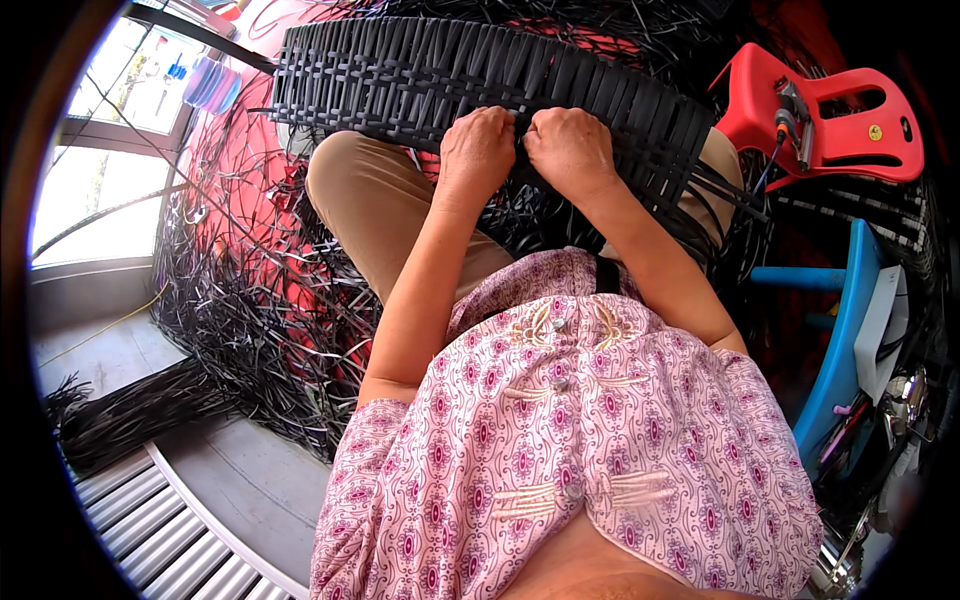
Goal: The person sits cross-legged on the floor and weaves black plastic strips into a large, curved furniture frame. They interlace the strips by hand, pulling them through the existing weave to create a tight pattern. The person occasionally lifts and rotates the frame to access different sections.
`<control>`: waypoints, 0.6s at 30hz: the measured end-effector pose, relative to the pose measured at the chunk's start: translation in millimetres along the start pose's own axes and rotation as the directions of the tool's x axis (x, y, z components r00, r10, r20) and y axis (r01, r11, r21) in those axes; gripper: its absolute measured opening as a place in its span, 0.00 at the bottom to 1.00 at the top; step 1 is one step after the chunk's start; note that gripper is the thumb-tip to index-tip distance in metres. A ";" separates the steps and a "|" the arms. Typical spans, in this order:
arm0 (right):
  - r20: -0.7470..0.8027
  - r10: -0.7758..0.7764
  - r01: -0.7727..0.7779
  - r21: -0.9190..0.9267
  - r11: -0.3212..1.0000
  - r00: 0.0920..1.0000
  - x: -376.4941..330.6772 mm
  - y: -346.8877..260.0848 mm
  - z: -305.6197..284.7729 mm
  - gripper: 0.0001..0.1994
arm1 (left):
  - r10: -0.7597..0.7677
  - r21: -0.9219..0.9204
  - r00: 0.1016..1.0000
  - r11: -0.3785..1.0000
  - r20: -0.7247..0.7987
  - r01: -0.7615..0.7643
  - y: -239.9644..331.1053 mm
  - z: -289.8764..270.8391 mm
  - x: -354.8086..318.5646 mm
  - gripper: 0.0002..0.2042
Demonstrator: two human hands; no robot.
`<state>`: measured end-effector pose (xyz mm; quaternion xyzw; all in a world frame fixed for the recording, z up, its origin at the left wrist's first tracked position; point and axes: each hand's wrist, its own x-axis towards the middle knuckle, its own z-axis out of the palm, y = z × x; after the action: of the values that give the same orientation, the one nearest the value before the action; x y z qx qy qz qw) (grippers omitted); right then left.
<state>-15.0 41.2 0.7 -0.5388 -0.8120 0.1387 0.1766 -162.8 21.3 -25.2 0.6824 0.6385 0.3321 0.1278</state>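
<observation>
Black woven panel (480,75), top ctr, across knees (345,180) prob. for support; L hand (478,150) & R hand (572,150) clenched, can't tell on what.

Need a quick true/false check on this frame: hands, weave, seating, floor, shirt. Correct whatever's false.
1. The left hand and right hand are both at the black woven panel, fingers curled. True.
2. The hands are at opposite ends of the panel. False: they are close together, near its middle.
3. A handheld tool lies on the red plastic chair. True.
4. The blue plastic stool is on the person's left. False: it is on their right.
5. Loose black strips lie heaped on the person's left. True.
6. The shirt is plain white. False: it is pink with a purple pattern.
</observation>
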 end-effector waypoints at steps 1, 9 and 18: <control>0.004 -0.004 0.004 -0.005 1.000 1.000 0.3 -0.1 0.1 0.09 | -0.002 -0.007 1.000 1.000 0.007 0.003 0.2 -0.1 -0.2 0.11; -0.071 -0.073 0.067 -0.081 0.994 0.995 -1.9 -4.4 8.6 0.06 | -0.068 -0.214 0.970 0.969 0.234 0.120 -12.7 -15.5 8.0 0.09; -0.088 -0.053 0.047 -0.068 0.997 0.995 -5.5 -7.0 12.3 0.06 | -0.153 -0.385 0.937 0.882 0.314 0.273 -17.0 -22.0 12.0 0.07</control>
<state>-24.2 33.0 -8.2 -0.5294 -0.8206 0.0831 0.1984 -190.2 29.9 -15.5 0.6028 0.5991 0.3483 0.3956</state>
